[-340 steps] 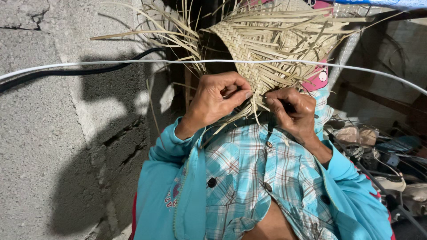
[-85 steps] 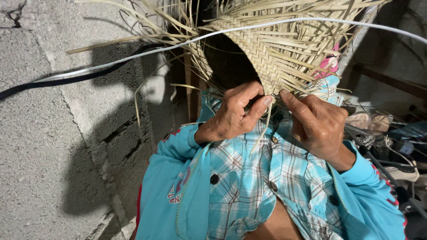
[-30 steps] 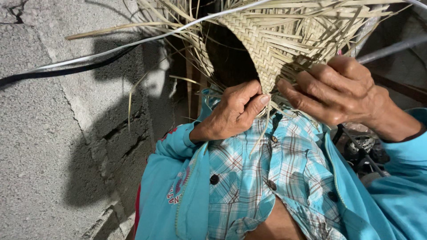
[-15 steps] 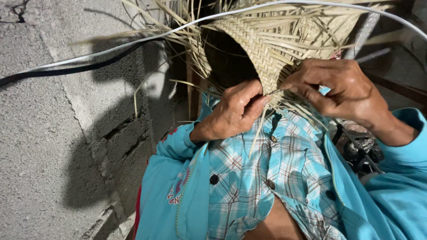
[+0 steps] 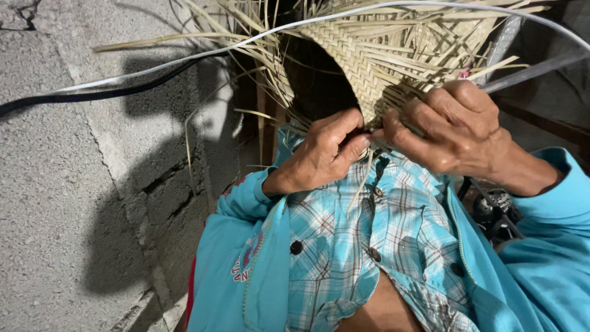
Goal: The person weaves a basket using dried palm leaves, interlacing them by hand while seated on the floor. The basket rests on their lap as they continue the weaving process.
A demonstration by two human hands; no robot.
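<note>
Woven straw work point(image 5: 375, 67), a half-made piece of pale plaited strips, fills the top of the head view, held up in front of the person's chest with its rounded lower edge just above both hands. Loose unwoven strips point(image 5: 203, 31) fan out from its upper and left sides, and a few thin ends hang down between the hands. The left hand point(image 5: 322, 154) is curled closed, its fingers point(image 5: 344, 126) pinching the bottom edge of the weave. The right hand point(image 5: 452, 126) is closed over the same edge from the other side, its fingertips touching the weave just beside the left hand's fingers.

Below the hands lies a plaid shirt point(image 5: 362, 246) in light blue and white with dark buttons, worn under a turquoise jacket point(image 5: 233, 270) whose sleeves reach both wrists. A white cable point(image 5: 184, 58) crosses in front of the weave from left to right, joined at the left by a black cable point(image 5: 92, 97). To the left stands a rough grey block wall point(image 5: 74, 203) with a dark shadow cast on it.
</note>
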